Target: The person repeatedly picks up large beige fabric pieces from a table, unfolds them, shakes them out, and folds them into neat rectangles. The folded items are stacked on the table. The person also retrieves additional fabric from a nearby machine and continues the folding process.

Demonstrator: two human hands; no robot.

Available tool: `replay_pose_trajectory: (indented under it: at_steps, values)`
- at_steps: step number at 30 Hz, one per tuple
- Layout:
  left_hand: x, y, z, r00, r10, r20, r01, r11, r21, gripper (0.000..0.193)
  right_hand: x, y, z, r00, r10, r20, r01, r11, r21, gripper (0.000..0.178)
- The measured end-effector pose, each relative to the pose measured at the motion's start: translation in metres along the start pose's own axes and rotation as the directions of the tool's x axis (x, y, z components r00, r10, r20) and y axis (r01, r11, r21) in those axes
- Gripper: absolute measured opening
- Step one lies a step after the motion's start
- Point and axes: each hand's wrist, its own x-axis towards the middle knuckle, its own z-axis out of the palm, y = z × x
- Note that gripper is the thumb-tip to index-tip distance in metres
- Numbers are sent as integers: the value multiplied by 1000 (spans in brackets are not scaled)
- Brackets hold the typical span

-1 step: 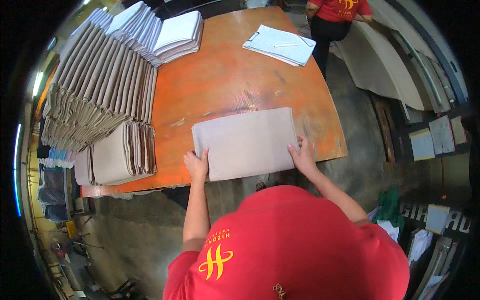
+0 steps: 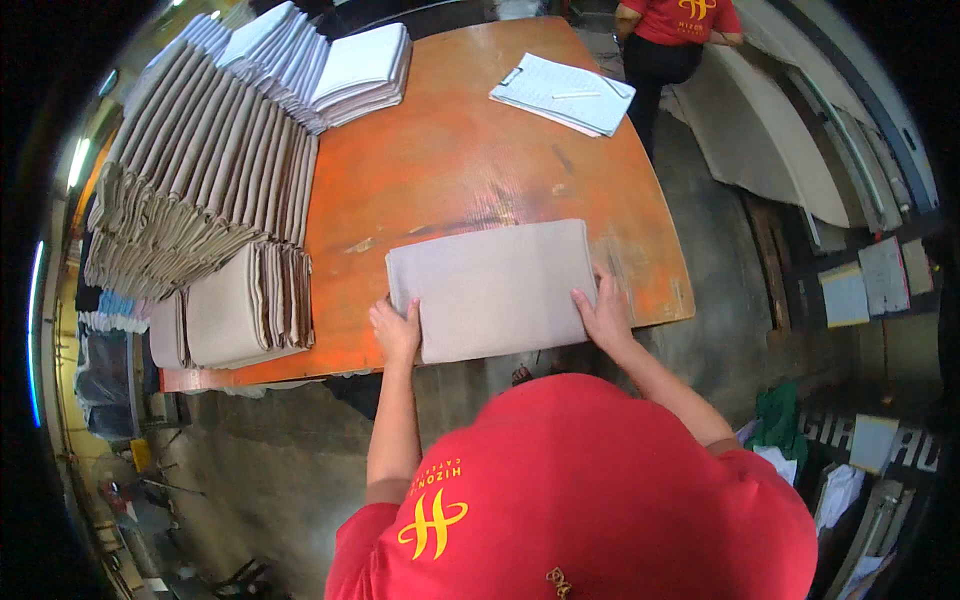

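Note:
A folded beige cloth [image 2: 492, 290] lies at the near edge of the orange table, its front part reaching over that edge. My left hand [image 2: 397, 328] grips its left side, thumb on top. On the opposite side, my right hand [image 2: 604, 308] holds the cloth with the thumb resting on its face. Fingers of both hands are partly hidden by the fabric. To the left stands a tall stack of folded beige cloths [image 2: 205, 150], with a smaller group of folded beige cloths [image 2: 235, 310] nearer to me.
The orange table [image 2: 440, 150] bears white folded cloths [image 2: 360, 65] at its far left and a clipboard with papers and a pen [image 2: 565, 92] at its far right. Beyond the right edge stands another person [image 2: 665, 50] in a red shirt, beside large pale cloth [image 2: 760, 130].

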Motion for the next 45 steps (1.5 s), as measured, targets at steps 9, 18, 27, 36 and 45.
replay_pose_trajectory:
  at_steps: [9, 18, 27, 36, 45]
  values:
    - [-3, 10, 7, 982, -185, 42, 187, 981, -57, 71, 74, -30, 31, 941, -186, 282, 325, 724, -609, 61]
    - [-30, -39, -25, 838, -247, 487, 435, 842, -321, 75, 110, 13, 18, 956, 100, 274, -96, 995, -30, 68]
    - [-53, -61, -27, 875, 34, 483, 453, 297, -841, 45, 102, -18, 28, 815, 233, 530, -534, 655, 534, 69]
    - [25, -173, -208, 941, 340, -2, -181, 494, -851, 45, 26, -227, 91, 965, -232, 125, 53, 634, 771, 75]
    - [90, -357, -439, 842, 126, -524, -280, 933, -225, 42, 12, -464, 221, 763, -608, 220, 321, 652, 687, 57]
